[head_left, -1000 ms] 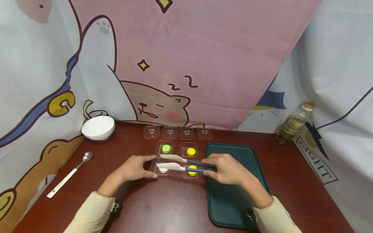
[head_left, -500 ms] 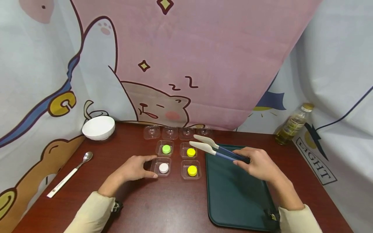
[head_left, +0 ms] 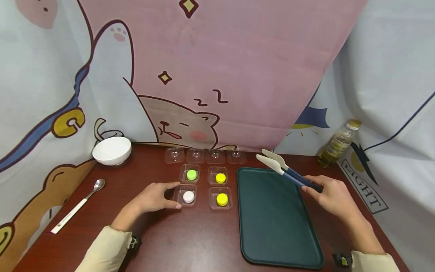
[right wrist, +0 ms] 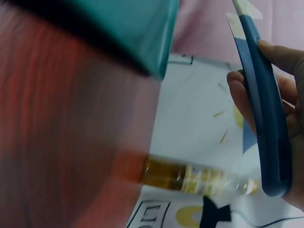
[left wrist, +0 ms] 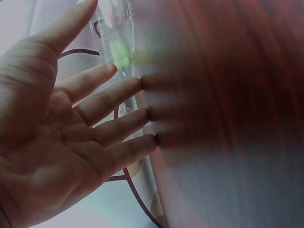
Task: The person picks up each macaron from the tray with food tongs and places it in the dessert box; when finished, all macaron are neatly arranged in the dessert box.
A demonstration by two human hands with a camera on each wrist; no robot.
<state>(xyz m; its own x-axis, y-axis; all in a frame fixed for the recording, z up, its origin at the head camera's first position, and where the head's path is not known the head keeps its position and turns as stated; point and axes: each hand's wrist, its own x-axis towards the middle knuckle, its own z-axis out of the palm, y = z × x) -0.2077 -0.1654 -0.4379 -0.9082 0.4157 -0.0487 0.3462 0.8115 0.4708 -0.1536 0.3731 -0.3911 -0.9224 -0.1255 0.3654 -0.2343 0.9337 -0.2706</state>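
Note:
My left hand rests on the table at the left side of a clear plastic box that holds a small white round piece. Thumb and index finger lie at its two left corners, and in the left wrist view the fingers are fairly straight, tips at the table. Over the dark green tray's right edge, my right hand grips blue-handled tongs with cream tips, raised and slightly parted. Nothing sits between the tips. In the right wrist view, thumb and fingers hold the tongs' handle.
More clear boxes hold a green piece and yellow pieces. Several clear domed lids line the back. The green tray lies right; an oil bottle stands behind it. A white bowl and spoon are left.
My right hand has carried the tongs from above the boxes to the right, past the tray's middle, tips still parted. The left hand has stayed by the box with the white piece.

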